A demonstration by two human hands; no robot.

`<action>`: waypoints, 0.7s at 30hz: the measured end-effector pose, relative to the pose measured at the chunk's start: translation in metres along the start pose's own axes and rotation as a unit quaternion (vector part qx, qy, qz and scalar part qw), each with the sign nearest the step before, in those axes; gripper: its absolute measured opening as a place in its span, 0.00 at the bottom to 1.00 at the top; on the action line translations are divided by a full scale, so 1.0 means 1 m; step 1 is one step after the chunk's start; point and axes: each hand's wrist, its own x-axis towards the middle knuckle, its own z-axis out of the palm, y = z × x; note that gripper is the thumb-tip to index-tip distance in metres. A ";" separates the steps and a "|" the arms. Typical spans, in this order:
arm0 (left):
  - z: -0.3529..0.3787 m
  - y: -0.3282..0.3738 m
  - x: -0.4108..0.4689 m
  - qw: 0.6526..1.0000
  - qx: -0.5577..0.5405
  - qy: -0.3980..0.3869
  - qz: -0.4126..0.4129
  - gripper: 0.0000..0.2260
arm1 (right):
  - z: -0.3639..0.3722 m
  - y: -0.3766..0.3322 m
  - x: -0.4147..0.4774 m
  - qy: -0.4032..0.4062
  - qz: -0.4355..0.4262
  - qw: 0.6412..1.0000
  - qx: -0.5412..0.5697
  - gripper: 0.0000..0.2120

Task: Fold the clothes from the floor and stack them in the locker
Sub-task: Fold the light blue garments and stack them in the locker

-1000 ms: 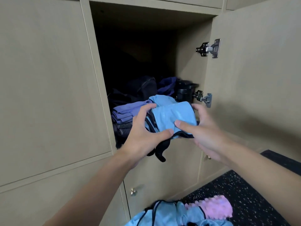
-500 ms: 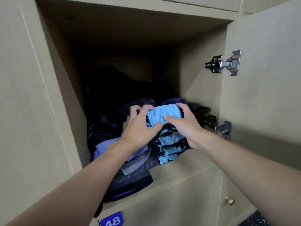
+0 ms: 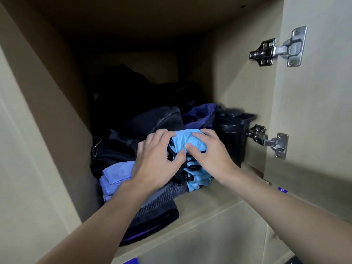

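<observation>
In the head view, the folded light blue garment (image 3: 187,139) is gripped by the left hand (image 3: 156,161) and right hand (image 3: 209,155), fingers curled over its top. It is rested inside the locker (image 3: 219,202) against the right side of the stack (image 3: 118,178), with its long axis front-to-back.

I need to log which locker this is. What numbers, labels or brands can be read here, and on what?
Blue tag on the panel below the locker: cut off by the picture's edge, unreadable.
Small blue tag under the open door: white marks, too blurred to read.
Light blue garment, hinges: no print shows.
</observation>
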 end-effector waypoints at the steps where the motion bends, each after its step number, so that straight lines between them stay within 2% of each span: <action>1: 0.000 -0.002 -0.001 1.000 -0.001 -0.003 0.002 0.24 | 0.001 0.002 0.000 -0.004 0.013 1.000 0.014 0.27; 6: 0.004 -0.010 -0.003 0.997 0.058 -0.055 0.003 0.25 | 0.010 0.011 0.001 -0.026 0.047 0.998 0.037 0.30; 14: 0.000 -0.006 0.001 0.992 0.072 -0.098 -0.016 0.26 | 0.004 0.004 -0.002 -0.068 0.072 0.994 0.051 0.30; 21: -0.023 0.012 0.012 0.989 0.031 -0.136 -0.039 0.27 | -0.017 -0.016 -0.011 -0.035 0.062 0.995 0.064 0.26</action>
